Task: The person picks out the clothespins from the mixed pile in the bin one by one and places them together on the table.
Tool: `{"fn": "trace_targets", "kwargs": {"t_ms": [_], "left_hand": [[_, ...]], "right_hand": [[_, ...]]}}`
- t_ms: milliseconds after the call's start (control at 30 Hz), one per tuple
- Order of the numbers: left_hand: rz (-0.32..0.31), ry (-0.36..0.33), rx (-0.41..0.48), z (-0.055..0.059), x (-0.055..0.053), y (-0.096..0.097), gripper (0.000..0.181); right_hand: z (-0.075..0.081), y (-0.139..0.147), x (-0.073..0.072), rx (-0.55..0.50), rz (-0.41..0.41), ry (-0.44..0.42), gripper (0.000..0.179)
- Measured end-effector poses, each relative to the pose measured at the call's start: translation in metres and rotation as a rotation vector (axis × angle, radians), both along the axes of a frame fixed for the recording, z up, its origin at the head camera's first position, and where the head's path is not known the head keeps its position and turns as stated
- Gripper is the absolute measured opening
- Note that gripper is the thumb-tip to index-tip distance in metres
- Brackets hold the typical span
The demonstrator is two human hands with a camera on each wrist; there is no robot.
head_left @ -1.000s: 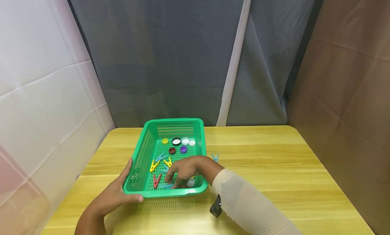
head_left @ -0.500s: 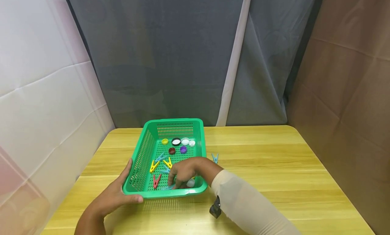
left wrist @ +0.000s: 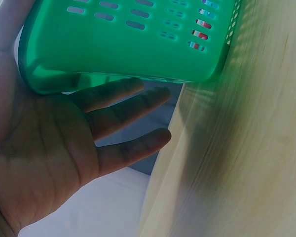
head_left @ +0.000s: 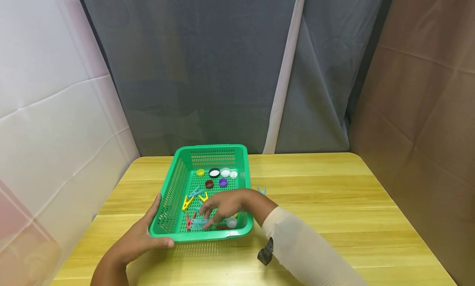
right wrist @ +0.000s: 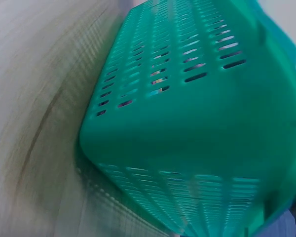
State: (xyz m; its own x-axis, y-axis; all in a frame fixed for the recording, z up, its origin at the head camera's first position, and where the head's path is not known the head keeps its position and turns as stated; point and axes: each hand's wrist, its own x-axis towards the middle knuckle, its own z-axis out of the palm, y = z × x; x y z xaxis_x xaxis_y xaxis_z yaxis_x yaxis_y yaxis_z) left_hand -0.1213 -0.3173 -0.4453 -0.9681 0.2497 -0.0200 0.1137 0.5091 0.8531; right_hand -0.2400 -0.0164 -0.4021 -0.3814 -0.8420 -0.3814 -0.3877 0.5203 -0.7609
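A green plastic basket (head_left: pixel 200 236) stands on the table in the head view, with clothespins and bottle caps inside. My left hand (head_left: pixel 139 236) rests at its near left corner, thumb along the front rim and fingers against the outer side. In the left wrist view those fingers (left wrist: pixel 133 148) look straight and spread. Inside the basket, my right hand (head_left: pixel 224 205) reaches down over a light blue clothespin (head_left: pixel 199 223), thumb and forefinger apart beside it. That clothespin lies against a red clothespin (head_left: pixel 189 221). Yellow clothespins (head_left: pixel 187 202) lie farther back. The right wrist view shows only the basket's outside.
At the basket's far end sit several caps, among them a purple cap (head_left: pixel 223 183) and a black-rimmed cap (head_left: pixel 214 173). A white cap (head_left: pixel 231 223) lies near the front right. Another blue clothespin (head_left: pixel 262 191) is outside, right of the basket on the wooden table (head_left: pixel 315 195).
The near blue clothespin has shifted left and slightly away, up to the red one. My right hand has moved a little left and farther back, uncovering the white cap. The left hand stays put.
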Motion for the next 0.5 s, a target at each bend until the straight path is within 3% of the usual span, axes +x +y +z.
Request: {"fn": "trace_targets", "kwargs": {"t_ms": [300,500], "left_hand": [[-0.001,0.007,-0.007,0.000,0.000,-0.001,0.141],[-0.003,0.009,-0.001,0.000,0.000,-0.001,0.141]], "right_hand": [[0.010,0.017,0.003,-0.144,-0.046,-0.014,0.046],[0.012,0.026,0.002,-0.252,-0.123,-0.024,0.048]]}}
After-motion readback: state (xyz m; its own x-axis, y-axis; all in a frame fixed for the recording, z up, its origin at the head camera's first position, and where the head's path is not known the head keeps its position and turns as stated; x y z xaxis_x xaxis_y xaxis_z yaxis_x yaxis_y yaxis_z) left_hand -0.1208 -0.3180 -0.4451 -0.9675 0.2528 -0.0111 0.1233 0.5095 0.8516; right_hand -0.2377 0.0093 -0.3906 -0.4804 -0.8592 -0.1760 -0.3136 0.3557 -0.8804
